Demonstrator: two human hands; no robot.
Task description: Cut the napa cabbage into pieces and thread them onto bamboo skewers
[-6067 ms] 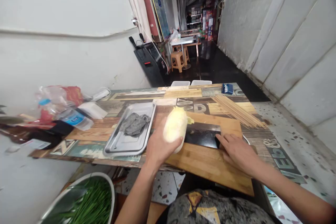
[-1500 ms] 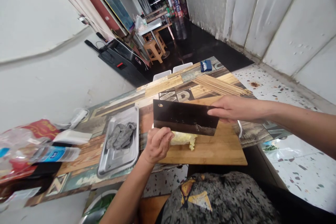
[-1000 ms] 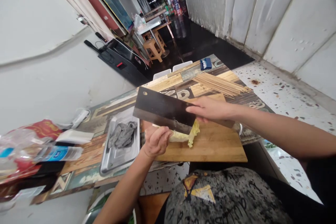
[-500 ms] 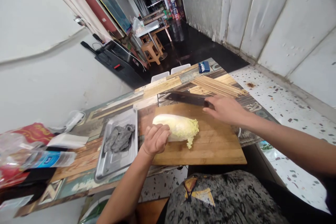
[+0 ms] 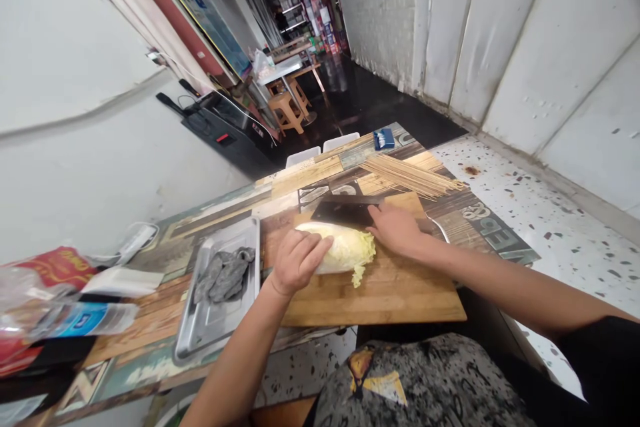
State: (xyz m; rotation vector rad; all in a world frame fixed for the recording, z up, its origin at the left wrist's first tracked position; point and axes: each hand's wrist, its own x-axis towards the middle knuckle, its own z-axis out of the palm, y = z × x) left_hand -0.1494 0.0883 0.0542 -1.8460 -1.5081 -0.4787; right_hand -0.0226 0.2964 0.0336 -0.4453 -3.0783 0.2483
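A pale napa cabbage (image 5: pixel 343 247) lies on its side on the wooden cutting board (image 5: pixel 390 303), its frilly yellow leaf end to the right. My left hand (image 5: pixel 300 257) is closed over the cabbage's white left end. Behind the cabbage, near the board's far edge, is a dark-bladed cleaver (image 5: pixel 343 211), its blade pointing left. My right hand (image 5: pixel 397 227) is closed at the cleaver's right end, with the handle hidden by the fingers. The right fingertips are close to the cabbage's leafy end.
Left of the board stands a metal tray (image 5: pixel 187 340) with a crumpled grey cloth (image 5: pixel 225 277). Thin wooden sticks (image 5: pixel 410 173) and a blue packet (image 5: pixel 384 139) lie toward the table's far end. A plastic bottle (image 5: pixel 95 318) and red packaging (image 5: pixel 63 267) are at far left.
My right hand and the cleaver have come down and nearer to the cabbage, the blade now showing broader. My left hand keeps hold of the cabbage, its fingers shifted slightly. The view has tilted a little.
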